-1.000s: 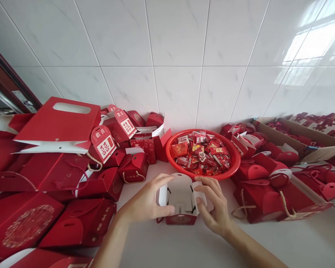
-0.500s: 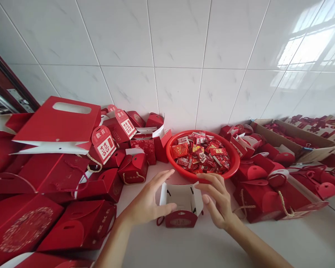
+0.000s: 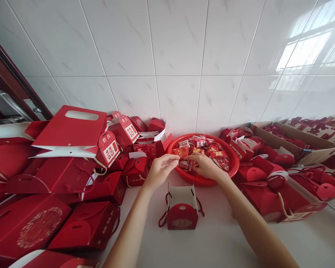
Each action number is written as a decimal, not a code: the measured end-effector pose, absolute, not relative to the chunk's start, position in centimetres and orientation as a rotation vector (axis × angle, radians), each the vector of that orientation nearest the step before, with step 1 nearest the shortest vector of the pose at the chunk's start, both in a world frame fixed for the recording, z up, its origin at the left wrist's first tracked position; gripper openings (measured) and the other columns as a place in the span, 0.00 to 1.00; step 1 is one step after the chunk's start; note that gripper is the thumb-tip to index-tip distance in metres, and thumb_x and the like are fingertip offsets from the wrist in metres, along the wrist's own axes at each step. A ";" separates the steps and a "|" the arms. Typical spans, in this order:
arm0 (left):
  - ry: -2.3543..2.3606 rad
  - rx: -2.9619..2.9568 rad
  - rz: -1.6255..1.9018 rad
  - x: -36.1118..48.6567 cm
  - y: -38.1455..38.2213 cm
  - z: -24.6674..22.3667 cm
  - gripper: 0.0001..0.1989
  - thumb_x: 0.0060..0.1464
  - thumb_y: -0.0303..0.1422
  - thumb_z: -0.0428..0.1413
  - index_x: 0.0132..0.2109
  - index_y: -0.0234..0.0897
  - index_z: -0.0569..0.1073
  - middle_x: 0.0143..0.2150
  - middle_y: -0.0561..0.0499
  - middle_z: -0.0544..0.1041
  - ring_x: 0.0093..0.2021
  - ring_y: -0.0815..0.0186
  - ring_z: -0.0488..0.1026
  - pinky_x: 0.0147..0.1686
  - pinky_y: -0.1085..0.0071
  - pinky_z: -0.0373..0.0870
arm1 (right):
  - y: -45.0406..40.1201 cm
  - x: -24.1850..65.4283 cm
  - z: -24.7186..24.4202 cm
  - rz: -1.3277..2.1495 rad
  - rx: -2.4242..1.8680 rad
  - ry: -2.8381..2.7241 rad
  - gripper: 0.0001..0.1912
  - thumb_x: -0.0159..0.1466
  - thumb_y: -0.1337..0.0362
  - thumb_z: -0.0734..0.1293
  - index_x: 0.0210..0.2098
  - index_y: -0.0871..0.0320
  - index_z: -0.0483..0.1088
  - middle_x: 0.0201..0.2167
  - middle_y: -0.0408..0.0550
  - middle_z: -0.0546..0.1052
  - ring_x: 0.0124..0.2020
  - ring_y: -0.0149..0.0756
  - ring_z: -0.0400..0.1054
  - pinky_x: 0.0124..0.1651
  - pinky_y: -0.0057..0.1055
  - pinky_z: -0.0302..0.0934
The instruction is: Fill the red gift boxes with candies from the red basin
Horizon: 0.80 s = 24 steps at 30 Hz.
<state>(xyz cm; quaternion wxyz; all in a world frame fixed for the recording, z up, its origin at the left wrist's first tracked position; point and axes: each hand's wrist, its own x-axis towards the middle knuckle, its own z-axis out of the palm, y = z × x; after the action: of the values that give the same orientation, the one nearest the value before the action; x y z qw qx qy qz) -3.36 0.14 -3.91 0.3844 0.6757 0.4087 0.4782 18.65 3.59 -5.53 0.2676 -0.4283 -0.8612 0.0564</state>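
Observation:
A red plastic basket [image 3: 236, 167] stands against the wall, filled with wrapped candies [image 3: 220, 153] in red, gold and pink. My left hand [image 3: 161, 171] is at its left front rim, thumb and fingers pressed together beside a shiny orange-red candy packet [image 3: 181, 152]. Whatever is in that pinch is too small to make out. Over the candies, my right hand [image 3: 206, 165] has its fingers curled downward, partly hiding what they touch. Nearer to me, a small red gift box [image 3: 182, 217] sits with its top open, white inside, and dark red cord handles at both sides.
Red gift boxes [image 3: 83, 223] are piled along the left, topped by a large box [image 3: 69, 130] with a slot. More red boxes [image 3: 268, 197] crowd the right, near an open cardboard carton [image 3: 309, 154]. White tiles [image 3: 178, 100] rise behind.
Both hands have moved from above the small box forward to the candy basket. Their spread fingers have drawn in. The box stays on the table, its cord handles now showing at both sides.

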 end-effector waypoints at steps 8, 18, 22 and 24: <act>1.031 1.853 1.163 -2.2 4.6 -5.2 0.14 0.53 0.35 0.57 0.44 0.35 0.81 0.47 0.42 0.84 0.49 0.54 0.81 0.55 0.54 0.75 | 3.6 18.5 -5.6 0.358 -1.092 -2.242 0.12 0.63 0.70 0.67 0.42 0.54 0.80 0.34 0.48 0.75 0.32 0.36 0.70 0.37 0.31 0.63; 0.856 1.928 1.036 -2.2 5.3 -5.0 0.18 0.55 0.36 0.61 0.51 0.37 0.81 0.54 0.42 0.82 0.55 0.50 0.78 0.59 0.53 0.72 | 3.5 18.5 -4.7 0.671 -0.959 -1.908 0.20 0.69 0.51 0.62 0.28 0.58 0.69 0.23 0.42 0.69 0.27 0.33 0.63 0.30 0.29 0.59; 0.791 1.813 1.111 -2.1 5.7 -5.3 0.17 0.52 0.35 0.63 0.49 0.36 0.82 0.51 0.42 0.83 0.50 0.52 0.80 0.51 0.57 0.77 | 3.0 18.4 -4.2 0.864 -0.877 -1.773 0.16 0.65 0.51 0.68 0.38 0.58 0.76 0.31 0.47 0.78 0.33 0.37 0.70 0.36 0.32 0.66; 0.799 1.808 1.174 -2.0 5.6 -5.4 0.14 0.50 0.33 0.64 0.46 0.36 0.82 0.46 0.43 0.83 0.48 0.54 0.81 0.49 0.60 0.77 | 2.9 18.4 -4.1 0.905 -0.844 -1.749 0.17 0.63 0.54 0.70 0.47 0.57 0.76 0.39 0.49 0.80 0.34 0.37 0.72 0.35 0.31 0.67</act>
<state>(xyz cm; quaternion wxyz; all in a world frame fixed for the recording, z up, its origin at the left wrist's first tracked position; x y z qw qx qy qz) -1.96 5.64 -5.36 0.4088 0.7178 0.3171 0.4660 18.38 2.85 -4.12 0.4792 -0.3458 -0.7165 0.3707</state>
